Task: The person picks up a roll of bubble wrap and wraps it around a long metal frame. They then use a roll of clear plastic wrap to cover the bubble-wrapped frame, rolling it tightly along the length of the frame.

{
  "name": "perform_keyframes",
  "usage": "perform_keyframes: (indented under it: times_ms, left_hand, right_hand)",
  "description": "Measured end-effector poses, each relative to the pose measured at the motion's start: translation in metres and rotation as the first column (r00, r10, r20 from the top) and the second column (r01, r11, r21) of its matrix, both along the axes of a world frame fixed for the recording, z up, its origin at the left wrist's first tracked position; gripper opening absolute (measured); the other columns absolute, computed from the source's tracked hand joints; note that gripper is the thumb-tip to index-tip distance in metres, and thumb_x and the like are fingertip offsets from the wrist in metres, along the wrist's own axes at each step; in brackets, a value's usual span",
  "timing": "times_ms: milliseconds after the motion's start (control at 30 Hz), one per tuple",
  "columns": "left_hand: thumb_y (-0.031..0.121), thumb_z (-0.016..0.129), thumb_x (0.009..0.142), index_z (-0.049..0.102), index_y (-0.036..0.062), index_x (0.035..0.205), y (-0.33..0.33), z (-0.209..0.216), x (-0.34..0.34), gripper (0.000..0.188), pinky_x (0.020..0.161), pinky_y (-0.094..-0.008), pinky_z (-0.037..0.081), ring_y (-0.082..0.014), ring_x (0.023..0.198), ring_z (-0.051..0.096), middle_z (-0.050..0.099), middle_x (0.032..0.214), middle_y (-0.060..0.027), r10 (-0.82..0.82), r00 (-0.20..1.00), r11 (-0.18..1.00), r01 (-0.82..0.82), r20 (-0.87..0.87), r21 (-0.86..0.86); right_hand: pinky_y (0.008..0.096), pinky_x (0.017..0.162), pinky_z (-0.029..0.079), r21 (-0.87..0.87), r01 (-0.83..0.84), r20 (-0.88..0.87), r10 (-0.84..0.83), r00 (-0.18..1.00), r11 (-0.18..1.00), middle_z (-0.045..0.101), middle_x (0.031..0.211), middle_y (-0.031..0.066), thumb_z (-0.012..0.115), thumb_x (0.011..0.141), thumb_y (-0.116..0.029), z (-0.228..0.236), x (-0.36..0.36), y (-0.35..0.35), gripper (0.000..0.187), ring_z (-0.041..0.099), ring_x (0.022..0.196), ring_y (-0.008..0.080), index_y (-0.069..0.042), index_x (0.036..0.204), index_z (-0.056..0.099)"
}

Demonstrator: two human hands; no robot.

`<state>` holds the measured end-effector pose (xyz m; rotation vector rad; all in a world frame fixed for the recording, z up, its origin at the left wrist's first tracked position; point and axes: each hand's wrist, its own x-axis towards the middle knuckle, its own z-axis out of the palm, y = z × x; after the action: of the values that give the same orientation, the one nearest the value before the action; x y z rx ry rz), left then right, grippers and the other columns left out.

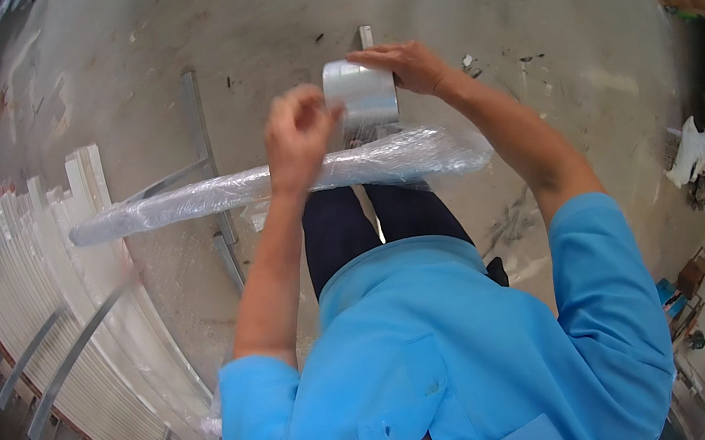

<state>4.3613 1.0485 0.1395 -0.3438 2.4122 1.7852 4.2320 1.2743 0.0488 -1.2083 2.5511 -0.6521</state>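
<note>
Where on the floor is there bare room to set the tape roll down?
Bare concrete floor lies right of the wrapped bundle and beyond the tape roll. The left is crowded with stacked white strips and metal bars. Clutter lines the far right.

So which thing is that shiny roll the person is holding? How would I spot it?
Start at the long plastic-wrapped bundle lying crosswise above the person's knees. Just above its middle, the right hand holds the tape roll: a short, silvery-clear cylinder, unlike the flat white strips stacked left.
</note>
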Motion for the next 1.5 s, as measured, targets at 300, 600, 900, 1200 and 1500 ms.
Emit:
perform_keyframes:
  times_ms: [300,600,900,1200,1500]
  left_hand:
    - [0.015,0.082,0.077,0.067,-0.0020,0.112,0.030,-0.119,0.142,0.042,0.094,-0.0341,0.049,-0.0231,0.102,0.065,0.071,0.105,-0.0114,0.010,0.999,0.957,0.004,0.049,-0.289]
    - [0.031,0.081,0.072,0.068,0.0037,0.115,0.048,-0.114,0.162,0.053,0.094,-0.0365,0.048,-0.0304,0.102,0.064,0.068,0.111,-0.0174,-0.123,0.966,0.986,0.144,0.227,-0.080]
    - [0.029,0.078,0.078,0.068,0.0002,0.113,0.022,-0.035,0.179,0.047,0.084,-0.0337,0.052,-0.0199,0.090,0.068,0.072,0.098,-0.0146,-0.322,0.896,0.890,0.176,0.307,0.420]
    - [0.034,0.079,0.077,0.068,-0.0014,0.111,0.018,-0.002,0.178,0.050,0.081,-0.0350,0.053,-0.0231,0.088,0.070,0.073,0.095,-0.0159,-0.273,0.912,0.893,0.122,0.307,0.433]
    - [0.033,0.066,0.088,0.067,0.0013,0.096,0.089,-0.030,0.274,0.032,0.081,-0.0369,0.050,-0.0214,0.092,0.064,0.066,0.092,-0.0147,0.716,0.664,0.600,-0.744,0.217,0.294]
  right_hand:
    - [0.0414,0.094,0.051,0.051,-0.210,0.599,0.138,0.789,0.976,0.068,0.119,0.0131,0.068,0.082,-0.007,-0.079,0.048,-0.020,0.047,0.064,0.108,0.0351,-0.016,0.128,0.062]
    - [0.0430,0.099,0.048,0.423,-0.280,0.523,0.020,0.852,0.862,0.063,0.128,0.0108,0.072,0.079,-0.011,-0.018,0.029,-0.007,0.060,0.058,0.119,0.0309,-0.015,0.136,0.054]
    - [0.0411,0.101,0.050,0.109,-0.159,-0.012,0.161,0.987,0.981,0.057,0.131,0.0106,0.063,0.080,0.000,0.150,0.149,0.026,0.059,0.055,0.121,0.0304,-0.018,0.136,0.054]
    - [0.0418,0.102,0.048,0.222,-0.217,-0.151,0.253,0.956,0.951,0.053,0.135,0.0140,0.059,0.085,-0.013,0.110,0.206,0.018,0.053,0.051,0.126,0.0307,-0.008,0.137,0.050]
    - [0.0413,0.088,0.057,-0.058,-0.394,-0.078,0.389,0.918,0.917,0.058,0.127,0.0228,0.067,0.077,-0.015,0.113,0.189,0.019,0.067,0.064,0.109,0.0345,-0.003,0.140,0.048]
